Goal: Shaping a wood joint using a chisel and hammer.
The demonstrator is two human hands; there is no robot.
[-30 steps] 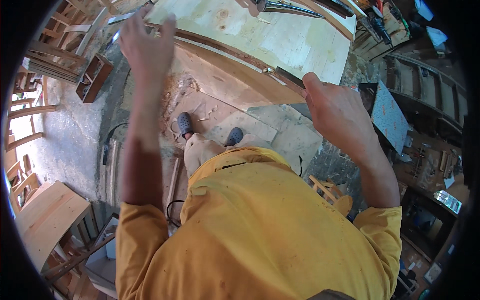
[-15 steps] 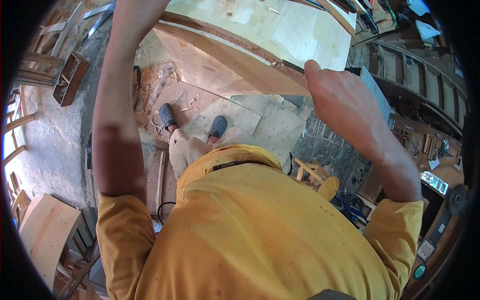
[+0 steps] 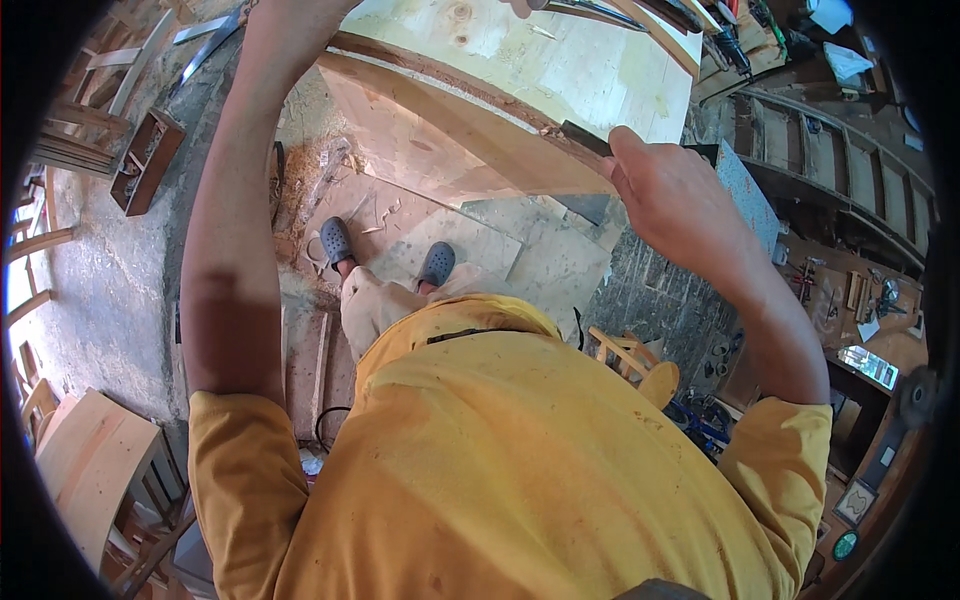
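My right hand is closed around a dark, flat-bladed tool, whose exact kind I cannot make out. Its blade end points left and lies at the edge of a pale wooden panel. Below that edge, the panel's curved wooden side slopes down towards my feet. My left hand reaches to the far left end of the panel, and the picture's upper rim cuts off its fingers. A few fingertips show at the top, and whose they are is unclear.
Slim metal tools lie on the panel's far side. An open wooden box rests on the grey surface at left, near a saw blade. Wood shavings litter the floor by my clogs. A wooden ladder-like frame stands right.
My right hand and forearm have shifted slightly left, and more of the dark blade shows at the panel edge. Fingertips have come into view at the top. The view has shifted a little.
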